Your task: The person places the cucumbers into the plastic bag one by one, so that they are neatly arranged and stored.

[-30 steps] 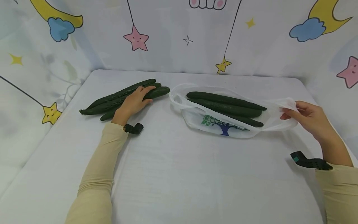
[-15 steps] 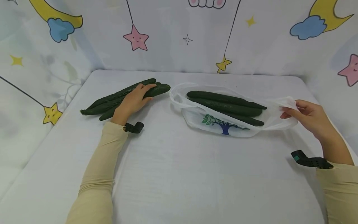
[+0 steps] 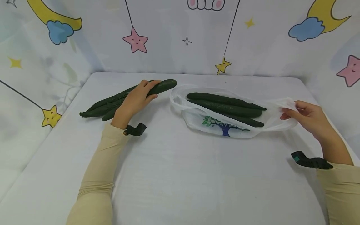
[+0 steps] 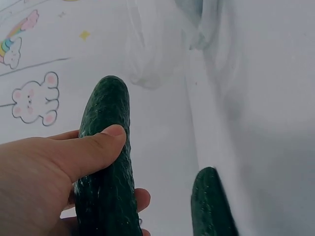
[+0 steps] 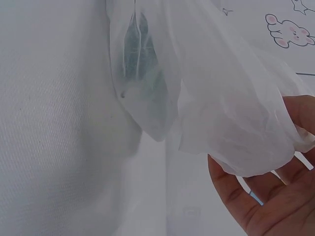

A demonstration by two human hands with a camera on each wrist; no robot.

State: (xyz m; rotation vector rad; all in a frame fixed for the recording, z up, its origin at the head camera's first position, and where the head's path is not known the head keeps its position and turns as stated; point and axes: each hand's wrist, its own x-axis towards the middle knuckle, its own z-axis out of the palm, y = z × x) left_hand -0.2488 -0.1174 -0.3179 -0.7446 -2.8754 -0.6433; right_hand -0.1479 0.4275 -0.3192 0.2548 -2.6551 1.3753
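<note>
My left hand (image 3: 133, 99) grips a dark green cucumber (image 3: 166, 86), thumb on one side and fingers round the other in the left wrist view. Beside and partly under that hand lie more cucumbers (image 3: 102, 108) at the left; the hand hides part of them. One cucumber's tip (image 4: 209, 201) shows apart from the held one. A white plastic bag (image 3: 194, 122) with a printed tree lies right of centre, its mouth spread, several cucumbers (image 3: 225, 107) inside. At the bag's right end, my right hand (image 3: 312, 120) pinches the thin plastic between thumb and fingers.
A white cloth covers the table (image 3: 197, 181). Behind it and at the sides hangs a pale backdrop (image 3: 166, 53) with printed stars, moons and clouds. Each wrist carries a dark camera mount (image 3: 136, 129).
The cucumber in my left hand has lifted and shifted a little to the right and back, its free end now nearer the bag. The right hand and the bag have stayed in place.
</note>
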